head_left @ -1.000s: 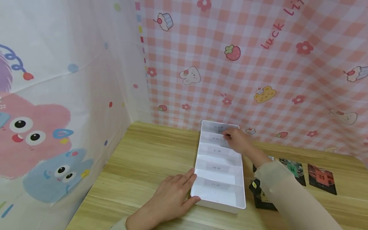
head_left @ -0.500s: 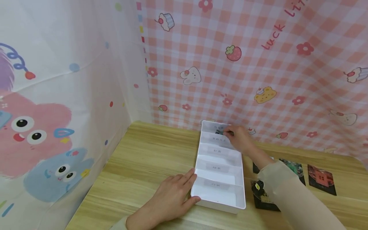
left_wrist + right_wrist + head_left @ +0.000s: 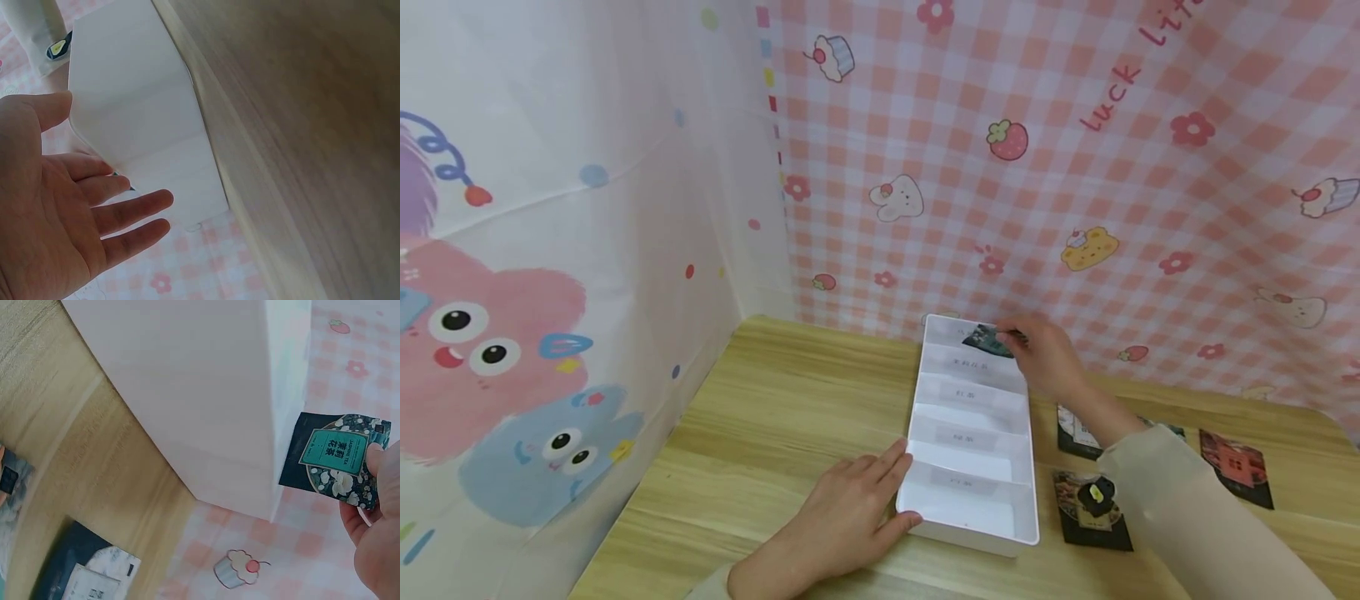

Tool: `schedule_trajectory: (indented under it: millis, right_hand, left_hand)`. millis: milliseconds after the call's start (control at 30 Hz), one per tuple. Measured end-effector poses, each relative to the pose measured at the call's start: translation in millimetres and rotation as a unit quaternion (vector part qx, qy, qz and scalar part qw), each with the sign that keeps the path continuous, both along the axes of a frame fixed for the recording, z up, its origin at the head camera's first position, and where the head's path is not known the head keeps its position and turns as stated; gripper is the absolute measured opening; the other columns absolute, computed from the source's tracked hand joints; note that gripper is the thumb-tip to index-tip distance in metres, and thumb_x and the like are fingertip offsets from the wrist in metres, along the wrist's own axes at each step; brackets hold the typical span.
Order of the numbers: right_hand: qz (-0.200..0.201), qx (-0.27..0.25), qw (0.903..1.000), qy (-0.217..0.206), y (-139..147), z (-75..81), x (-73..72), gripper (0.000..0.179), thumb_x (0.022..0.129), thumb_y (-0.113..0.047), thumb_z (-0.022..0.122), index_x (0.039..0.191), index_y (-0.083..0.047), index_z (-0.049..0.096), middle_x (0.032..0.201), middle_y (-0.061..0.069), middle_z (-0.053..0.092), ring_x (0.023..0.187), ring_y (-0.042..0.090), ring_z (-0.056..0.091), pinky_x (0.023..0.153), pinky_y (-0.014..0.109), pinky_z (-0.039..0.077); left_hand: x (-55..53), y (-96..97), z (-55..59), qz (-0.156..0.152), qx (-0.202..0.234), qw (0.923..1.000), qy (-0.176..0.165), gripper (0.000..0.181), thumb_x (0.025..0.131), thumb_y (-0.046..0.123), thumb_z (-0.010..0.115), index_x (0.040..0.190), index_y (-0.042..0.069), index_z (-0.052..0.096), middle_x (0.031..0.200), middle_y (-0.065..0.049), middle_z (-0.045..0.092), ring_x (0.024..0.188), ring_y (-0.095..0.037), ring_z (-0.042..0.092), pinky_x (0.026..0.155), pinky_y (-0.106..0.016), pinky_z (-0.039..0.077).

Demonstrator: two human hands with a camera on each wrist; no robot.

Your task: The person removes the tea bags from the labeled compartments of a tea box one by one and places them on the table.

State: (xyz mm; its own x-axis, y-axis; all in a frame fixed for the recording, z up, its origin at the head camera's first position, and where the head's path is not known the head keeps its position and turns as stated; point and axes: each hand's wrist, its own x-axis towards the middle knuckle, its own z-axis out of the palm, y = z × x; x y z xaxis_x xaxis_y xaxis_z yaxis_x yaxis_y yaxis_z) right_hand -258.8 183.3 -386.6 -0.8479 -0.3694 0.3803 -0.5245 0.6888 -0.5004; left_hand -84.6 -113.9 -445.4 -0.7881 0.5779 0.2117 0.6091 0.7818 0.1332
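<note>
A long white divided box (image 3: 1032, 467) stands on the wooden table, each compartment bearing a label with Chinese characters. Above its farthest compartment, my right hand (image 3: 1045, 358) pinches a dark tea bag sachet (image 3: 985, 340) by one edge, tilted. In the right wrist view the sachet (image 3: 331, 456) shows a green label reading jasmine tea and white flowers; thumb and fingers hold its end. My left hand (image 3: 842, 512) rests against the box's near left corner, fingers straight and spread. The left wrist view shows this hand (image 3: 69, 206) beside the box's white outer wall (image 3: 134, 106).
More sachets lie right of the box: a white-labelled one (image 3: 1075, 433), a red-labelled one (image 3: 1236, 468), a yellowish-labelled one (image 3: 1097, 533), and a green one (image 3: 1172, 431) partly behind my right sleeve. A pink checked cloth (image 3: 887, 250) hangs behind the table.
My right hand has moved up and to the right from the farthest compartment. The sachet, mostly hidden before, now shows clearly above the box. My left hand has stayed in place.
</note>
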Motion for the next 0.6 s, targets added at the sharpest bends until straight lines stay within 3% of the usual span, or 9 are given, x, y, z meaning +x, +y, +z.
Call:
schedule_trajectory:
  millis: [167, 367, 600]
  right_hand:
    - [0.008, -0.004, 0.9994, 0.034, 6, 8.5, 5.4, 0.015, 0.102, 0.003, 0.064, 0.114, 0.008, 0.072, 0.104, 0.022, 0.072, 0.083, 0.031, 0.067, 0.073, 0.048, 0.056]
    - [0.003, -0.003, 0.9995, 0.031, 16, 19.8, 14.2, 0.015, 0.104, 0.000, 0.061, 0.115, 0.007, 0.070, 0.103, 0.020, 0.072, 0.082, 0.027, 0.066, 0.071, 0.046, 0.055]
    - [0.014, -0.006, 0.9969, 0.077, 32, 23.9, 21.5, 0.015, 0.101, 0.004, 0.065, 0.114, 0.005, 0.072, 0.096, 0.016, 0.073, 0.071, 0.018, 0.061, 0.063, 0.029, 0.051]
  left_hand:
    - [0.2, 0.3, -0.2, 0.000, -0.001, 1.0000, -0.002, 0.068, 0.106, 0.056, 0.051, 0.149, 0.004, 0.057, 0.157, -0.010, 0.052, 0.123, -0.024, 0.065, 0.101, -0.043, 0.053]
    - [0.6, 0.4, -0.2, 0.001, 0.002, 0.9999, -0.011, 0.068, 0.107, 0.056, 0.050, 0.150, 0.003, 0.056, 0.157, -0.011, 0.052, 0.124, -0.026, 0.065, 0.102, -0.044, 0.052]
    - [0.1, 0.8, -2.1, 0.002, 0.005, 0.9999, -0.016, 0.068, 0.107, 0.056, 0.050, 0.150, 0.003, 0.056, 0.158, -0.012, 0.051, 0.125, -0.026, 0.065, 0.103, -0.044, 0.052]
